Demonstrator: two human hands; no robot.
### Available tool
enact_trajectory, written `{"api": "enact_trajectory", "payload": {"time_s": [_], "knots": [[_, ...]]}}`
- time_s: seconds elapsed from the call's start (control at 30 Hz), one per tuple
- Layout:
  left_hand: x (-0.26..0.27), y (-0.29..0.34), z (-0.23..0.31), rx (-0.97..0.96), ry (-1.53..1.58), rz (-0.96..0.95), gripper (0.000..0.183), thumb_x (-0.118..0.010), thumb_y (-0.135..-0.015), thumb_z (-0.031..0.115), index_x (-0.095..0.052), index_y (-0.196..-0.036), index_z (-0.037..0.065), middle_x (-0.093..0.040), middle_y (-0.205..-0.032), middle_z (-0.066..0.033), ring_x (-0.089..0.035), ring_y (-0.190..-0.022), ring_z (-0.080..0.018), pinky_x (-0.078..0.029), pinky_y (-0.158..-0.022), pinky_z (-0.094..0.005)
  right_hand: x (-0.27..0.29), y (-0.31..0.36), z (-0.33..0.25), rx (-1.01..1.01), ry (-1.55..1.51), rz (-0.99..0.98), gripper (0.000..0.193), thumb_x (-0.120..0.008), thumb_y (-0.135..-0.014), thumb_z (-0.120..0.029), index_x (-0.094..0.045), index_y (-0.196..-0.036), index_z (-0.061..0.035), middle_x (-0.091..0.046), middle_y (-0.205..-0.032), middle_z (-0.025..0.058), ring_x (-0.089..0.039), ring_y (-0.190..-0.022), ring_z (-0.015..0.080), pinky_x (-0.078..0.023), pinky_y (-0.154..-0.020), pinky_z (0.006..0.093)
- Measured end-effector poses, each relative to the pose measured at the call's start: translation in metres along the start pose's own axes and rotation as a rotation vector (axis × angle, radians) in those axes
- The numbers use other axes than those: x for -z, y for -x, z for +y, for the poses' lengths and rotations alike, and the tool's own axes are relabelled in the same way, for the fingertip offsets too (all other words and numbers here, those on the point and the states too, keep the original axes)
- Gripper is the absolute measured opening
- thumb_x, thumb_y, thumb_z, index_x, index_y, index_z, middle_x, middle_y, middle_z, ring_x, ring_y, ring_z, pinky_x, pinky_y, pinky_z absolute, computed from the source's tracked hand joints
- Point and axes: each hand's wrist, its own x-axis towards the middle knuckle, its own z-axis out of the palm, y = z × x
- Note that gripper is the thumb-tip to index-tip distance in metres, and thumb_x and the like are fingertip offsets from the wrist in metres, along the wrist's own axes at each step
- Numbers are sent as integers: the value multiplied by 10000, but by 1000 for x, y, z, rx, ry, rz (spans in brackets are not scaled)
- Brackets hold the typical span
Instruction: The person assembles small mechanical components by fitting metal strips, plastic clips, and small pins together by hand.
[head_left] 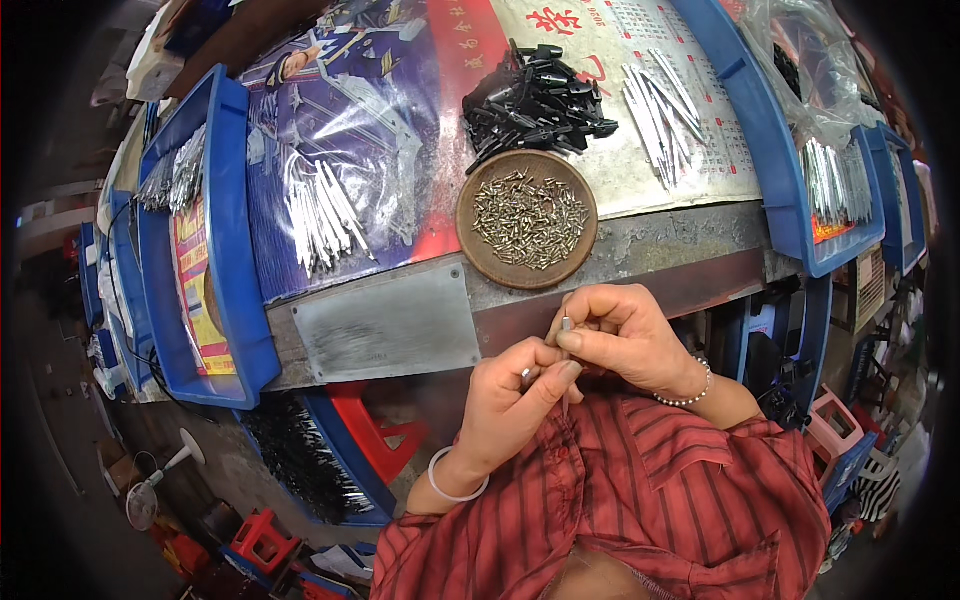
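Observation:
My left hand point(515, 398) and my right hand point(628, 340) meet just in front of the table edge, fingertips close together. Both are closed in a pinch. Between the right thumb and fingers stands a small silvery metal tip point(567, 323); the rest of that piece is hidden. Another shiny end point(525, 375) shows at the left fingers, its kind too small to make out. Beyond the hands, a round wooden bowl point(527, 281) holds many small brass-coloured metal pieces point(530, 215). Behind it lies a heap of black plastic parts point(535, 105).
White rods lie in a left bundle point(322, 220) and a right bundle point(660, 120). A blue tray point(232, 220) flanks the left side, another blue tray point(745, 110) the right. A metal plate point(385, 322) covers the front edge. Below stands a red stool point(375, 440).

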Motion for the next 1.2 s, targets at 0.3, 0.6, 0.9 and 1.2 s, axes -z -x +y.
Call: {"api": "enact_trajectory", "payload": {"time_s": [0.3, 0.6, 0.9, 1.2], "knots": [[-4, -4, 1, 13, 80, 2, 117, -531, -914, 90, -575, -889, -15, -610, -774, -60, -591, -656, -108, -464, -603, -215, -1, -1, 1, -1, 0, -1, 125, -519, -924, -107, -528, -894, 14, -575, -776, 60, -569, -595, 113, -465, -501, 240], [-6, 2, -1, 32, 153, 21, 124, -528, -918, 104, -578, -875, -1, -608, -771, -47, -580, -646, -93, -456, -603, -206, -5, 2, 2, -19, 23, -11, 142, -511, -929, -117, -524, -890, 19, -577, -780, 66, -574, -591, 124, -470, -503, 252], [-6, 6, -1, 40, 156, 23, 131, -539, -916, 110, -552, -846, 0, -602, -735, -34, -538, -644, -59, -430, -590, -193, -7, 10, 7, 121, 199, 116, 130, -553, -888, -95, -540, -961, 12, -571, -806, 58, -526, -584, 88, -445, -503, 242], [-6, 5, -6, 41, 439, 82, 156, -535, -923, 123, -570, -840, -4, -594, -727, -19, -536, -645, -50, -434, -575, -181, -23, 28, -5, 854, 1566, -214, 246, -616, -617, -112, -628, -858, -68, -538, -859, 26, -493, -650, 123, -418, -523, 237]]}}
